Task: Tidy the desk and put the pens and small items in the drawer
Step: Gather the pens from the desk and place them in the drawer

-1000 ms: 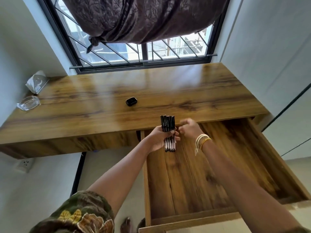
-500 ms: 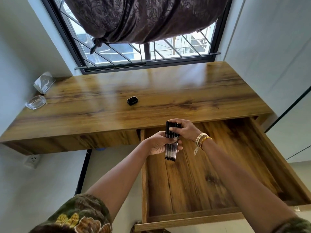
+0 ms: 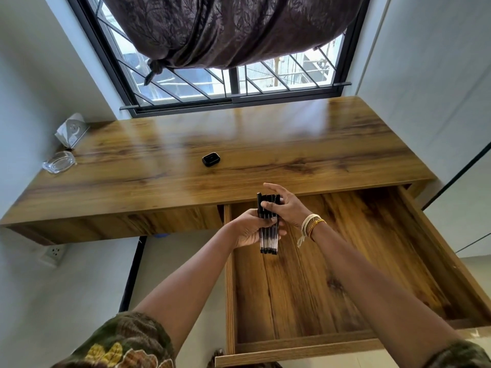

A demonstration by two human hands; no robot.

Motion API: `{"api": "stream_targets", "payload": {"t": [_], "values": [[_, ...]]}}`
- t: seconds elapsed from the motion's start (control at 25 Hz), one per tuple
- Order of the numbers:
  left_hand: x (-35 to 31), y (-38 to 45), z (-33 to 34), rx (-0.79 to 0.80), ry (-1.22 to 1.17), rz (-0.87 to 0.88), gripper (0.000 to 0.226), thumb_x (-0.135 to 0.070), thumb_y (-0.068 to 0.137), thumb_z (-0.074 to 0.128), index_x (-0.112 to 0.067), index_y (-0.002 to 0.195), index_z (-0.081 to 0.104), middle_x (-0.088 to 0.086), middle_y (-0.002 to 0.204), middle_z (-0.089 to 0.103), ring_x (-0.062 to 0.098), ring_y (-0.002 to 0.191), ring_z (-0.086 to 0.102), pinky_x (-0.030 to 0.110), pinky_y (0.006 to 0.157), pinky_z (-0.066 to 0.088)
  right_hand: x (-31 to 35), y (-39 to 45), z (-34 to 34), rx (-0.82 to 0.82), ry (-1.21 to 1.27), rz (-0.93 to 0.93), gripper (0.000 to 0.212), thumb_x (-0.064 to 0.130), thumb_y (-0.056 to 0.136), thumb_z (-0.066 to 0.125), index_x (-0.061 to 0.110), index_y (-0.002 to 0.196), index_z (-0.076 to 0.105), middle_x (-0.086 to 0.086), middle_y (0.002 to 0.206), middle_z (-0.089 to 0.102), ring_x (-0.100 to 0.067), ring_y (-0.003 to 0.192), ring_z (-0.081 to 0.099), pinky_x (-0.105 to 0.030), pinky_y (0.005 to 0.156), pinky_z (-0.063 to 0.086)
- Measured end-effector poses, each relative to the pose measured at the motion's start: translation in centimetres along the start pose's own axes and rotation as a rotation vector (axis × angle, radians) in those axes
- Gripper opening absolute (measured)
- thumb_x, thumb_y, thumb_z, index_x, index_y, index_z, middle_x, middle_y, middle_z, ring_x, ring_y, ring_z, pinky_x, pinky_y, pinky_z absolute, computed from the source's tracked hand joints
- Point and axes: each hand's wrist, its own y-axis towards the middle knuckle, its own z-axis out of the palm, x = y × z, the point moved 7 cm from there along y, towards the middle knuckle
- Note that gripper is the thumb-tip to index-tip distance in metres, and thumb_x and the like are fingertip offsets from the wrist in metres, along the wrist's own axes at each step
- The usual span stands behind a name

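Observation:
A bundle of several pens (image 3: 269, 239) with black caps and clear barrels hangs over the far left part of the open wooden drawer (image 3: 358, 261). My left hand (image 3: 247, 231) grips the bundle around its middle. My right hand (image 3: 285, 207) rests its fingers on the black caps at the bundle's top end. A small black case (image 3: 211, 159) lies on the wooden desk (image 3: 265, 144), just beyond my hands. The drawer holds nothing that I can see.
At the desk's far left corner stand a glass dish (image 3: 59, 161) and a white napkin holder (image 3: 71, 130). A barred window (image 3: 233, 75) with a knotted dark curtain runs behind the desk. A wall socket (image 3: 54, 253) sits under the desk at left.
Both hands and the pen bundle have dropped slightly towards the drawer. My right hand has moved from the bundle's side onto the caps at its top.

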Motion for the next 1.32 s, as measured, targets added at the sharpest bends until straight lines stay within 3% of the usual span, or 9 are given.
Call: {"api": "stream_targets", "payload": {"t": [0.08,0.12,0.24,0.32,0.56,0.72,0.96,1.12,1.32], "values": [[0.2,0.1,-1.1,-0.131,-0.066,0.032,0.030,0.001,0.092,0.055,0.005,0.122,0.055,0.019,0.105,0.065,0.031,0.096,0.067,0.047,0.093,0.054,-1.6,-0.7,0.6,-0.041,0.171,0.183,0.039,0.029,0.095,0.056,0.013,0.129,0.048,-0.006,0.099,0.061,-0.013,0.071,0.058,-0.020,0.054,0.051],[0.4,0.1,-1.9,-0.234,-0.094,0.048,0.031,-0.001,0.092,0.056,0.006,0.123,0.055,0.020,0.107,0.065,0.031,0.098,0.066,0.049,0.095,0.053,-2.7,-1.2,1.1,-0.028,0.284,0.291,0.036,0.032,0.097,0.051,0.007,0.124,0.052,-0.007,0.094,0.061,-0.015,0.071,0.059,-0.025,0.060,0.054],[2.0,0.2,-3.3,-0.449,-0.137,0.055,0.024,-0.003,0.094,0.055,0.002,0.116,0.059,0.015,0.102,0.067,0.028,0.095,0.067,0.044,0.088,0.055,-6.4,-3.8,3.1,0.218,0.427,0.603,0.040,0.032,0.100,0.041,0.002,0.123,0.054,-0.017,0.108,0.066,-0.029,0.099,0.065,-0.039,0.089,0.053],[3.6,0.4,-2.9,-0.457,-0.188,0.030,0.020,-0.002,0.095,0.053,0.001,0.113,0.060,0.015,0.098,0.067,0.028,0.093,0.068,0.042,0.083,0.056,-7.9,-5.6,4.3,0.389,0.441,0.696,0.038,0.023,0.098,0.048,-0.001,0.128,0.050,-0.023,0.117,0.065,-0.033,0.109,0.065,-0.039,0.093,0.053],[8.1,1.5,-2.4,-0.433,-0.278,-0.078,0.014,0.000,0.097,0.049,0.002,0.107,0.058,0.016,0.098,0.066,0.029,0.094,0.068,0.044,0.085,0.056,-11.2,-8.5,5.6,0.398,0.541,0.758,0.020,0.009,0.093,0.057,-0.003,0.108,0.061,-0.021,0.100,0.072,-0.030,0.095,0.071,-0.039,0.090,0.056],[11.3,1.5,-3.1,-0.453,-0.268,-0.188,0.016,-0.001,0.095,0.051,0.002,0.109,0.059,0.017,0.104,0.067,0.030,0.100,0.068,0.046,0.088,0.055,-13.8,-9.6,6.7,0.365,0.502,0.833,0.018,0.007,0.093,0.057,-0.004,0.107,0.060,-0.018,0.093,0.073,-0.027,0.088,0.073,-0.037,0.084,0.058],[14.1,0.7,-5.1,-0.554,-0.217,-0.336,0.012,0.000,0.094,0.053,0.002,0.105,0.058,0.016,0.099,0.067,0.030,0.092,0.067,0.043,0.077,0.056,-16.1,-10.4,9.8,0.314,0.529,0.911,0.009,0.003,0.093,0.056,-0.003,0.097,0.061,-0.016,0.082,0.073,-0.024,0.077,0.074,-0.033,0.073,0.061],[14.6,0.3,-8.0,-0.724,-0.033,-0.367,0.043,-0.003,0.086,0.067,-0.003,0.123,0.044,0.018,0.116,0.062,0.032,0.106,0.063,0.043,0.073,0.058,-17.4,-9.9,10.9,0.234,0.532,0.932,0.006,0.001,0.092,0.056,-0.003,0.094,0.060,-0.017,0.078,0.072,-0.025,0.072,0.073,-0.034,0.068,0.061],[15.1,0.8,-10.3,-0.863,0.257,-0.386,0.038,-0.011,0.083,0.071,-0.002,0.114,0.049,0.017,0.112,0.064,0.031,0.101,0.064,0.047,0.086,0.057,-18.4,-8.9,11.6,0.147,0.472,0.917,0.020,0.003,0.092,0.057,0.000,0.111,0.060,-0.018,0.092,0.070,-0.026,0.075,0.071,-0.034,0.066,0.061]]}}
